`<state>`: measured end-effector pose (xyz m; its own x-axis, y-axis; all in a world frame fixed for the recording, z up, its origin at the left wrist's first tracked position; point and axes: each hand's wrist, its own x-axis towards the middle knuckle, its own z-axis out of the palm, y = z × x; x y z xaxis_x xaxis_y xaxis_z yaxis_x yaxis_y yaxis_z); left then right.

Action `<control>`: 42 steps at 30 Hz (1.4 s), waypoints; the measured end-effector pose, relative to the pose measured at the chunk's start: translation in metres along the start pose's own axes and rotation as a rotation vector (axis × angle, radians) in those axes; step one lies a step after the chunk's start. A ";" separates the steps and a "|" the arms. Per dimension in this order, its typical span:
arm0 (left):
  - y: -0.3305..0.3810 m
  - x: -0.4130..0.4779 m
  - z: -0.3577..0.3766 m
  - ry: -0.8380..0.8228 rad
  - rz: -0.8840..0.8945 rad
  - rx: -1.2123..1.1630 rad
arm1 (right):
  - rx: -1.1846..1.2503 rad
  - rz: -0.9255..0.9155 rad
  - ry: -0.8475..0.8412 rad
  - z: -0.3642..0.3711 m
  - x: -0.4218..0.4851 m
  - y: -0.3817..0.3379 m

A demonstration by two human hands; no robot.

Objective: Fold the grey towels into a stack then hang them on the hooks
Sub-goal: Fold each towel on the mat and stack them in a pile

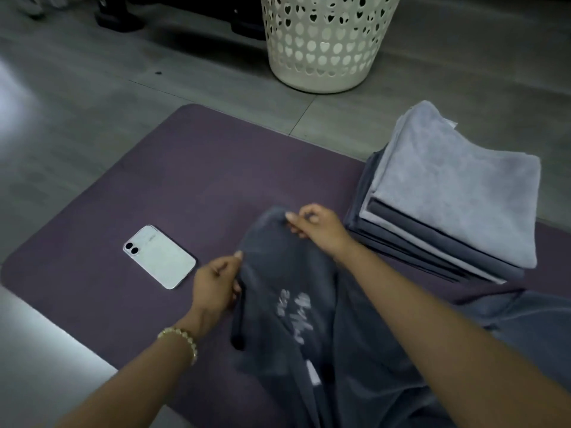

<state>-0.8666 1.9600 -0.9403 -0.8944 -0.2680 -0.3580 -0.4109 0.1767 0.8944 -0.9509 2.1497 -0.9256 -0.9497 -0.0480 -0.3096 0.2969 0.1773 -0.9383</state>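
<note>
A cream plastic laundry basket (327, 41) pierced with heart-shaped holes stands on the grey floor (92, 103) beyond the far edge of a purple mat (185, 186); from here its top is cut off, so I cannot tell what is in it. On the mat's right side sits a stack of folded grey towels (448, 196), dark layers below and a pale grey one on top, edges roughly squared. In front of the person, a dark grey towel (287, 304) with pale lettering and a small white label lies partly lifted over the mat. The right hand (315, 225) has fingers curled and pinches the towel's far corner, just beside the stack. The left hand (216, 282), with a bead bracelet (180, 339) on its wrist, is closed on the towel's left edge, thumb and fingers nipping the cloth. The towel's long axis runs from that far corner back toward the person, its near end trailing out of view. A white phone (159, 256) lies face down on the mat, near the left hand but apart from it.
</note>
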 end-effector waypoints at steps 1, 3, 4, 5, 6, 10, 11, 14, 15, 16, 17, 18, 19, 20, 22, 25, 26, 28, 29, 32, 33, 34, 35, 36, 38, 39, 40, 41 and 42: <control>0.003 0.009 -0.004 0.081 0.009 -0.022 | 0.015 -0.031 0.014 0.007 0.008 -0.012; 0.007 0.024 -0.011 0.154 0.002 -0.047 | -0.016 -0.023 -0.033 0.018 0.020 -0.024; 0.008 0.028 -0.013 0.150 0.003 -0.085 | -0.055 0.003 -0.106 0.023 0.024 -0.024; 0.007 0.032 -0.015 0.141 0.006 -0.110 | -0.081 0.029 -0.181 0.027 0.027 -0.021; 0.004 0.033 -0.017 0.137 0.014 -0.095 | -0.090 0.054 -0.212 0.030 0.027 -0.017; -0.017 0.010 -0.021 0.087 0.110 0.117 | -0.092 0.025 -0.033 0.034 -0.002 0.015; -0.026 0.001 -0.022 0.078 0.148 0.145 | -0.145 0.028 -0.005 0.034 -0.014 0.025; -0.054 -0.024 -0.032 0.045 0.284 0.336 | -0.235 0.125 -0.068 0.035 -0.056 0.050; -0.060 -0.031 -0.036 0.025 0.308 0.386 | -0.224 0.178 -0.114 0.038 -0.070 0.055; -0.065 -0.038 -0.040 0.010 0.329 0.426 | -0.229 0.216 -0.157 0.042 -0.083 0.059; -0.067 -0.046 -0.043 0.001 0.346 0.450 | -0.253 0.229 -0.187 0.046 -0.093 0.062; -0.070 -0.052 -0.046 -0.008 0.345 0.462 | -0.296 0.223 -0.202 0.052 -0.101 0.066; -0.071 -0.058 -0.049 -0.024 0.325 0.485 | -0.343 0.209 -0.204 0.057 -0.108 0.068; -0.071 -0.062 -0.051 -0.043 0.283 0.526 | -0.389 0.199 -0.189 0.063 -0.113 0.069; -0.069 -0.067 -0.053 -0.088 0.194 0.599 | -0.404 0.192 -0.158 0.070 -0.120 0.069; -0.058 -0.069 -0.046 -0.157 -0.031 0.513 | -0.193 0.234 -0.224 0.078 -0.135 0.064; -0.056 -0.069 -0.043 -0.167 -0.097 0.438 | -0.102 0.285 -0.262 0.082 -0.142 0.061; -0.051 -0.073 -0.036 -0.144 -0.145 0.306 | 0.055 0.359 -0.356 0.090 -0.156 0.058; -0.049 -0.076 -0.034 -0.116 -0.130 0.261 | 0.092 0.368 -0.404 0.093 -0.163 0.057; -0.045 -0.078 -0.029 0.021 -0.038 0.112 | 0.114 0.366 -0.444 0.084 -0.179 0.048; -0.039 -0.078 -0.026 0.054 0.015 0.097 | 0.111 0.358 -0.403 0.074 -0.182 0.045; -0.032 -0.079 -0.021 0.065 0.072 0.094 | 0.105 0.348 -0.344 0.060 -0.185 0.043; -0.022 -0.080 -0.014 0.053 0.127 0.082 | 0.098 0.344 -0.275 0.042 -0.190 0.042; -0.013 -0.081 -0.003 0.025 0.162 0.053 | 0.093 0.347 -0.206 0.022 -0.195 0.043; 0.007 -0.088 0.026 -0.063 0.190 -0.021 | 0.079 0.361 -0.074 -0.021 -0.212 0.050; 0.018 -0.096 0.044 -0.115 0.204 -0.047 | 0.067 0.370 -0.008 -0.043 -0.223 0.055; 0.026 -0.106 0.063 -0.168 0.217 -0.061 | 0.057 0.380 0.053 -0.064 -0.236 0.061; 0.032 -0.117 0.082 -0.215 0.236 -0.066 | 0.054 0.392 0.108 -0.084 -0.249 0.067; 0.036 -0.130 0.102 -0.259 0.255 -0.056 | 0.058 0.405 0.157 -0.104 -0.264 0.075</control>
<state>-0.7832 2.0977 -0.8884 -0.9848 0.0282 -0.1712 -0.1650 0.1529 0.9744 -0.6880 2.2774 -0.8979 -0.7576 0.1650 -0.6315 0.6495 0.0957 -0.7543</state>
